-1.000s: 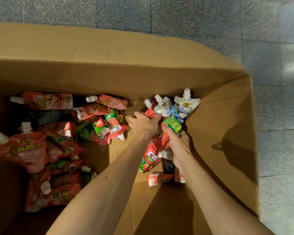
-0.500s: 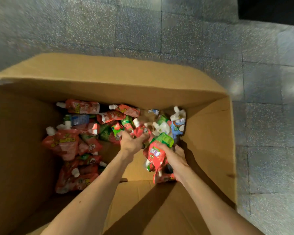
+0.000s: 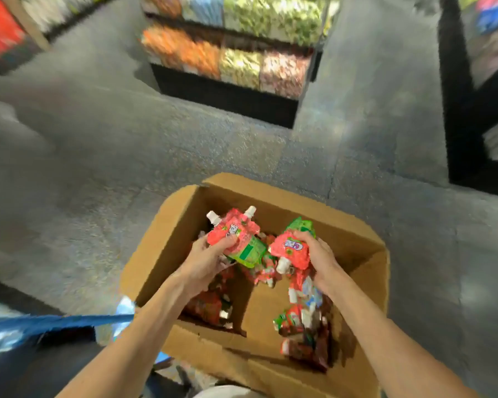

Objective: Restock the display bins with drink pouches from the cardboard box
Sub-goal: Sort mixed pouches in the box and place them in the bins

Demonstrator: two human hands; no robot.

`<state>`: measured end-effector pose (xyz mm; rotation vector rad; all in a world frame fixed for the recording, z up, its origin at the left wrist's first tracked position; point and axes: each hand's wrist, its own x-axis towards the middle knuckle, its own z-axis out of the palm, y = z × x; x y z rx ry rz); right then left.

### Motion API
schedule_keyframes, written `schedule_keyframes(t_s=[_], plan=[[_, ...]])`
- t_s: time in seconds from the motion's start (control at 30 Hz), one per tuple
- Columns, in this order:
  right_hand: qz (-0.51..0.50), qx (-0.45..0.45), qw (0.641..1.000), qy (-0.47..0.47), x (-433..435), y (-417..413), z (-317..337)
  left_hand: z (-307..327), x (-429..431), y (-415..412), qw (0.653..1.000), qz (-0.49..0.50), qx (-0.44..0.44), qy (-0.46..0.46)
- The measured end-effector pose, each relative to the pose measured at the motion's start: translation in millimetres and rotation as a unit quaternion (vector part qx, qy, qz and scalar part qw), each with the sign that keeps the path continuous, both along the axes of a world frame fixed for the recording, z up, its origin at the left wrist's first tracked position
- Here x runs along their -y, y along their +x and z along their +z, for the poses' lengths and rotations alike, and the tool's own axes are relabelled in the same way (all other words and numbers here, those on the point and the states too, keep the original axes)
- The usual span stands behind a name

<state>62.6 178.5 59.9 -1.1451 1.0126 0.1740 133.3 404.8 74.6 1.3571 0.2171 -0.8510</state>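
Note:
An open cardboard box (image 3: 167, 234) stands on the grey floor below me. My left hand (image 3: 204, 258) grips a bunch of red and green drink pouches (image 3: 236, 237) with white spouts, held above the box. My right hand (image 3: 318, 254) grips another bunch of red and green pouches (image 3: 292, 247), one spout pointing down. More pouches (image 3: 302, 320) lie loose on the box bottom, in a heap at the right and another under my left wrist.
A display stand with bins (image 3: 230, 56) of orange, green and pink packets stands across the aisle ahead. A dark shelf unit (image 3: 472, 110) is at the right. A blue edge (image 3: 49, 323) crosses at lower left. Grey floor lies between box and bins.
Both hands have lifted out of the box, each with a bunch of pouches. My view has risen from the box interior to the aisle and the display bins.

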Motion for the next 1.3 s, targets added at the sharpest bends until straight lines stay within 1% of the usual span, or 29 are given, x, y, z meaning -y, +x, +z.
schedule_keyframes(t_s=[0.1,0.2,0.27,0.37,0.43,0.5,0.63,0.73,0.83,0.93,1.03,1.1,1.17,1.2,1.23,1.3], plan=[[0.075,0.06,0.995,-0.025,-7,9,38,48,-20,-18,0.997,0.055,0.046,-0.035],[0.169,0.145,0.975,-0.016,-21,4,77,89,-31,-48,0.986,0.118,0.099,-0.057],[0.221,0.187,0.957,0.016,-33,-7,106,110,-37,-77,0.979,0.157,0.117,-0.062],[0.299,0.25,0.92,0.035,-62,-31,146,138,-51,-133,0.962,0.227,0.134,-0.066],[0.345,0.273,0.897,0.048,-88,-51,171,152,-68,-174,0.949,0.274,0.14,-0.072],[0.394,0.288,0.87,0.065,-123,-73,191,165,-91,-216,0.932,0.322,0.15,-0.077],[0.471,0.321,0.814,0.113,-204,-128,221,195,-143,-303,0.892,0.418,0.16,-0.059],[0.519,0.329,0.776,0.142,-269,-177,238,214,-180,-367,0.855,0.488,0.169,-0.054],[0.567,0.323,0.732,0.193,-334,-228,257,231,-217,-425,0.814,0.544,0.19,-0.065],[0.598,0.317,0.7,0.229,-394,-277,276,248,-258,-478,0.794,0.571,0.197,-0.067],[0.608,0.324,0.69,0.22,-449,-319,292,259,-303,-527,0.785,0.582,0.205,-0.049],[0.621,0.321,0.681,0.219,-482,-341,298,266,-332,-555,0.782,0.583,0.214,-0.055],[0.647,0.324,0.662,0.198,-509,-359,301,275,-353,-578,0.785,0.572,0.227,-0.076],[0.65,0.33,0.659,0.185,-521,-367,301,278,-363,-587,0.786,0.565,0.236,-0.083],[0.646,0.341,0.661,0.17,-531,-373,301,281,-372,-595,0.788,0.559,0.244,-0.082],[0.633,0.375,0.67,0.102,-549,-379,298,285,-384,-602,0.791,0.549,0.266,-0.055]])
